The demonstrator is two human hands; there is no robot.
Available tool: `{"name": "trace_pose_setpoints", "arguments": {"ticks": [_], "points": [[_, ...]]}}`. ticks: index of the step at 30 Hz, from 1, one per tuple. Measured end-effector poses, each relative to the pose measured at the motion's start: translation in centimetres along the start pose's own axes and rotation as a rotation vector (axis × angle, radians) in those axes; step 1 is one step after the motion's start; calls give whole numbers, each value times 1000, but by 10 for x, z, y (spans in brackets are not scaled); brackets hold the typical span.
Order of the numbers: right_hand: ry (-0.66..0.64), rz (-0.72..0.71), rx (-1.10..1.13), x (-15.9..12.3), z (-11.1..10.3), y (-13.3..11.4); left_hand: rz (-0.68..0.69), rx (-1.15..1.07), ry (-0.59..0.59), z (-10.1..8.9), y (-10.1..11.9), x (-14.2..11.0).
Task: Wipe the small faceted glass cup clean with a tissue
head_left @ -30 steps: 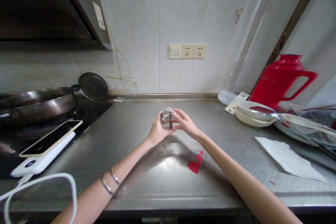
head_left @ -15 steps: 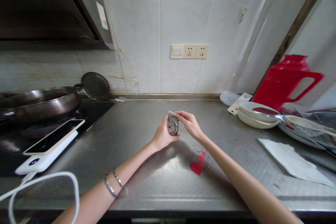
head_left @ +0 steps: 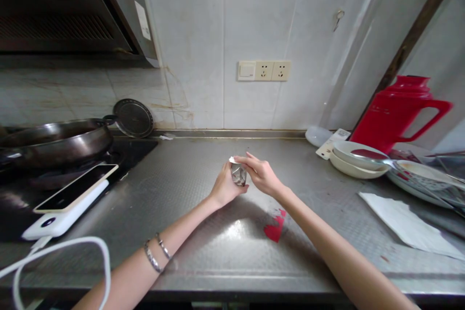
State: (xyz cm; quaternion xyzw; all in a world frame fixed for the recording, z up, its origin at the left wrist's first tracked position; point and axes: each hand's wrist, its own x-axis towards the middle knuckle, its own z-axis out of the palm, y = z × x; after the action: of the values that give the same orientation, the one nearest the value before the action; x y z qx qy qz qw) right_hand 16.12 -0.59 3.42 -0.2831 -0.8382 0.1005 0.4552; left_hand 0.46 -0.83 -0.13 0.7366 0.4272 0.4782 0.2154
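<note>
A small clear glass [head_left: 239, 175] is held over the steel counter [head_left: 225, 232] between both my hands. My left hand [head_left: 223, 187] wraps round its left side from below. My right hand [head_left: 260, 174] closes over its top and right side, and its fingers pinch a small white scrap [head_left: 233, 160] at the rim. A red spill [head_left: 275, 229] lies on the counter just right of and below my hands. Two bracelets [head_left: 156, 253] sit on my left wrist.
At the left a phone on a white power bank [head_left: 69, 203] with a white cable [head_left: 58, 261], and a dark wok [head_left: 54, 143] on the stove. At the right a red jug [head_left: 397, 111], stacked bowls [head_left: 358, 161], plates and a paper napkin [head_left: 407, 225].
Both hands and the glass dropped a little toward the counter and came slightly nearer me. My right hand closed further over the top of the glass.
</note>
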Motion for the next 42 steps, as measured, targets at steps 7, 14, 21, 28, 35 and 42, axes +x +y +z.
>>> {"name": "trace_pose_setpoints", "arguments": {"ticks": [7, 14, 21, 28, 35, 42], "points": [[-9, -30, 60, 1, 1, -6, -37, -62, 10, 4, -8, 3], [314, 348, 299, 8, -7, 14, -70, -45, 12, -2, -1, 3], [109, 321, 182, 6, 0, 9, -59, -33, -16, 0, -3, 0], [-22, 167, 77, 4, -2, -1, -69, -55, -17, 0, 1, -1], [-117, -137, -161, 1, 1, -8, -20, 6, -56, 1, -5, 3], [-197, -305, -353, 1, 3, -20, 31, 52, -31, 2, -9, 5]]}}
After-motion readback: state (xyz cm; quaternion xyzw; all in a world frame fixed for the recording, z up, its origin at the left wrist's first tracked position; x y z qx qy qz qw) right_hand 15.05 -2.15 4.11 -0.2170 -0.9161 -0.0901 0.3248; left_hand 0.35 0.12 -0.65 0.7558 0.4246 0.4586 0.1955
